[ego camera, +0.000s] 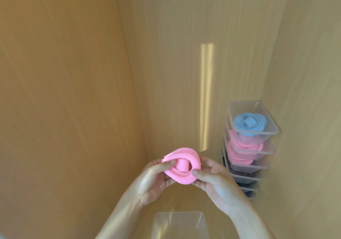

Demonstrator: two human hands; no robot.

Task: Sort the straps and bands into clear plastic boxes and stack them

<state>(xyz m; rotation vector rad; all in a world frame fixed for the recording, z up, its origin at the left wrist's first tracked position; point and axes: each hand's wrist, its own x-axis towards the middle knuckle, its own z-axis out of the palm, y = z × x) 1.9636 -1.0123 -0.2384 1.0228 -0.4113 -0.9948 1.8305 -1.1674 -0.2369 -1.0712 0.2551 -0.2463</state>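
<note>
From the head view, we are in the coiling step: both hands keep a pink band rolled into a flat spiral. Our left hand pinches its left edge, thumb on top; our right hand pinches the right edge the same way. So each grip is closed on the band, not spread. Below the grip waits an empty box. To the right of the grip stands the stack, a blue band on top. Next, we think, the coil must go down into the box without springing open.

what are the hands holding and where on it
Both hands hold a coiled pink rubbery band: left hand grips its left edge, right hand its right edge.
</note>
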